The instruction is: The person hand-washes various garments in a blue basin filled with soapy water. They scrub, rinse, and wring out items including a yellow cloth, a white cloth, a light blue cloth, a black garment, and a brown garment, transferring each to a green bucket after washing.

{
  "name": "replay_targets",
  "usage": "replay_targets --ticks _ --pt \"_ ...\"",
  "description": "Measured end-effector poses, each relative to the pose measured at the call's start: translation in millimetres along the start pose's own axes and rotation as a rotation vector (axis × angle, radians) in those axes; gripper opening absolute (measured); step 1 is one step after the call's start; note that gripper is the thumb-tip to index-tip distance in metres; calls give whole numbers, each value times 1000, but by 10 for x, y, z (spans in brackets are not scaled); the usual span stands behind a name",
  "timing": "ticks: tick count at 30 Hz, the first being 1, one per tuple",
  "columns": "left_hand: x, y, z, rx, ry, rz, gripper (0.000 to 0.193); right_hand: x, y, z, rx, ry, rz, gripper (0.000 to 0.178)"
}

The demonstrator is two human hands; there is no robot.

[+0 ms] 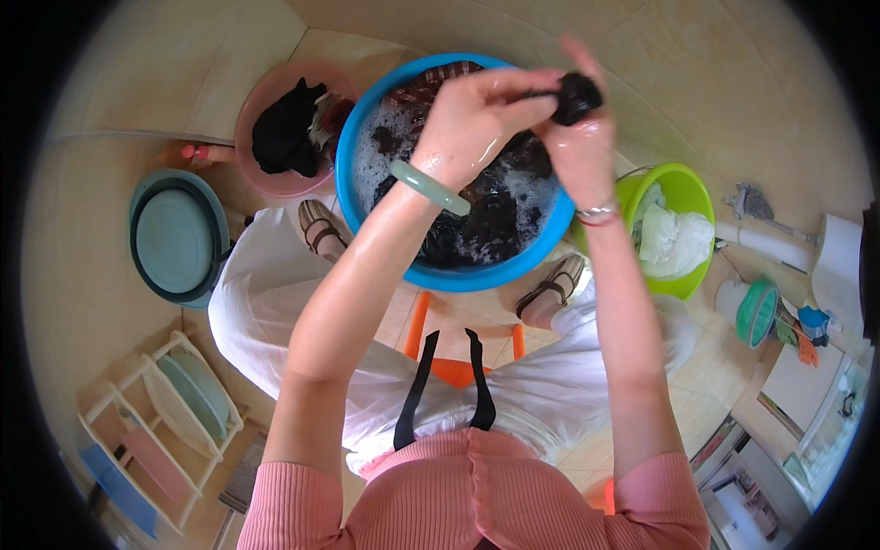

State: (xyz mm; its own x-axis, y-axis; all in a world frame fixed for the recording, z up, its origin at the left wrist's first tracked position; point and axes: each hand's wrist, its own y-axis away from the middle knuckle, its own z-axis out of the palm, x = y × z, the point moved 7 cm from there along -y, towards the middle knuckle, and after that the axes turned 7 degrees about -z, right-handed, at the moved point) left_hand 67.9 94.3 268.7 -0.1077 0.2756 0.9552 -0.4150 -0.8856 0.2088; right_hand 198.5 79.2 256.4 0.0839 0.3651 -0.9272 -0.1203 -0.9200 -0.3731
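Observation:
Over the blue basin [541, 266], both hands are raised at its far right rim, wet and bent in toward each other. My left hand [467, 124], with a green bangle on its wrist, pinches the edge of a small black bunched cloth [577, 98] between thumb and fingers. Around the cloth's other side my right hand [584, 151] closes, one finger sticking up and slightly blurred. What kind of garment it is I cannot make out. Below, dark clothes [486, 225] soak in sudsy water, with a plaid cloth [431, 84] at the far edge.
A pink basin [252, 174] with a black garment stands left of the blue one. To the right is a green bucket [701, 183] holding white cloth. A folded teal basin [179, 240] and a rack [137, 440] are at left. An orange stool [458, 371] is beneath me.

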Motion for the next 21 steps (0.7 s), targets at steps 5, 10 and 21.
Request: replay_targets --ticks 5,10,21 --pt "-1568 116 -254 378 85 -84 48 1248 688 -201 168 127 262 44" --pt "-2803 529 -219 491 968 -858 77 610 837 -40 12 -13 343 32" --pt "-2889 201 78 62 1351 -712 33 -754 909 -62 -268 -133 148 29"
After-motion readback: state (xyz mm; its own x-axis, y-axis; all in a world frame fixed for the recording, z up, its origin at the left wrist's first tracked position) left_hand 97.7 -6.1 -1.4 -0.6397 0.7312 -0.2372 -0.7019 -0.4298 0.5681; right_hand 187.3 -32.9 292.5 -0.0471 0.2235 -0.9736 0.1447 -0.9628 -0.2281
